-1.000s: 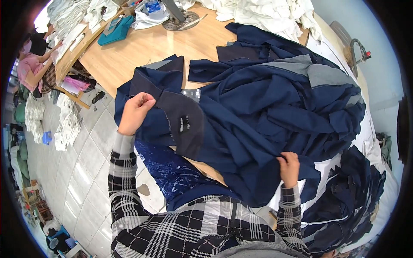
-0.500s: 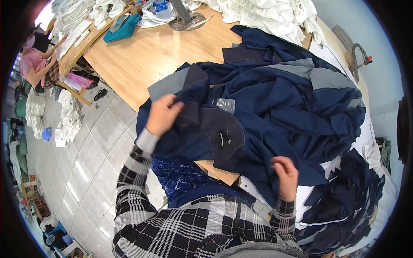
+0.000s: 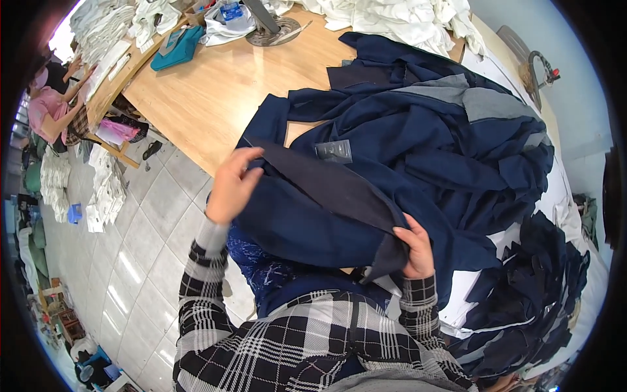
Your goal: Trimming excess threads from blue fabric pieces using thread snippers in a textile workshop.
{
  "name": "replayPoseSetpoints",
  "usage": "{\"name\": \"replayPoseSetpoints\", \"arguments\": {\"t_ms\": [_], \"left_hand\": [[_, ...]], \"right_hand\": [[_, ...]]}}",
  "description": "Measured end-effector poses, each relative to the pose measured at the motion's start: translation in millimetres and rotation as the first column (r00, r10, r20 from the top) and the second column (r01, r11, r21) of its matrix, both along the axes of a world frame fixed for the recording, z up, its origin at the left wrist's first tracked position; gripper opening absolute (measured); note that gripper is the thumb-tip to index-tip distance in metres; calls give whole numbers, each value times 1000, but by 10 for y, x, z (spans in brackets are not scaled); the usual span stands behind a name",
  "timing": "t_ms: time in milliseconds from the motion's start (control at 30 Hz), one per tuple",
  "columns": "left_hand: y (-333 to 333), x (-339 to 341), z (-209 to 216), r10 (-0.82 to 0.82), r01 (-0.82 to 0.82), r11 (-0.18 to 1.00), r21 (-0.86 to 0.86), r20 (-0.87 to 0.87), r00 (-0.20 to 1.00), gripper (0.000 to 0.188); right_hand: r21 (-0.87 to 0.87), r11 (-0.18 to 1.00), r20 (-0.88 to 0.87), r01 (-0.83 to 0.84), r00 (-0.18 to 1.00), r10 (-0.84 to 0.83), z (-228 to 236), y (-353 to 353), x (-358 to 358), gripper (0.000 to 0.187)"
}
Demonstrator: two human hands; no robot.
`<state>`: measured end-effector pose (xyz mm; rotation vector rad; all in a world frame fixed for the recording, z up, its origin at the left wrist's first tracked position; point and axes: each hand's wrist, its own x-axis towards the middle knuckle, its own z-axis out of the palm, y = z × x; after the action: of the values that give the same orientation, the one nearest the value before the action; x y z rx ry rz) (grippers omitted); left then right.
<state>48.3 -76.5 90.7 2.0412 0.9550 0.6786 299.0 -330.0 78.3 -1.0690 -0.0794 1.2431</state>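
A navy garment lies partly over the table's near edge and my lap, with a dark charcoal facing running along its upper side. At the facing's left end, my left hand has its fingers closed on the cloth edge; the fingertips are slightly blurred. My right hand pinches the right end of the facing, thumb on top, and a dark corner droops below it. Just beyond the facing, a small clear plastic packet rests on the navy cloth.
More navy garments with grey panels spread across the wooden table. A dark cloth heap sits at right, white cloth at the back. A metal stand base and teal pouch stand far left. Another person works beyond.
My right hand has moved up and left and taken hold of the facing. The dark panel with its label has been folded over, so navy cloth now faces up. My left hand shifted slightly left.
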Motion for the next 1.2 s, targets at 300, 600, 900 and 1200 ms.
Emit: {"name": "replayPoseSetpoints", "arguments": {"t_ms": [300,600,900,1200], "left_hand": [[480,76,-982,190,-164,978,129,-224,956,48],[553,248,-860,-107,90,994,-68,-315,943,43],[161,501,-880,-176,149,980,-129,-232,957,17],[-372,468,-198,-189,189,982,20,194,963,13]], "right_hand": [[172,899,415,402,798,-436,321,-1218,917,46],[-54,657,844,752,-318,432,43,-1903,1732,37],[-265,939,613,-219,713,339,244,-204,-113,29],[-338,918,921,208,276,276,-372,-77,140,82]]}}
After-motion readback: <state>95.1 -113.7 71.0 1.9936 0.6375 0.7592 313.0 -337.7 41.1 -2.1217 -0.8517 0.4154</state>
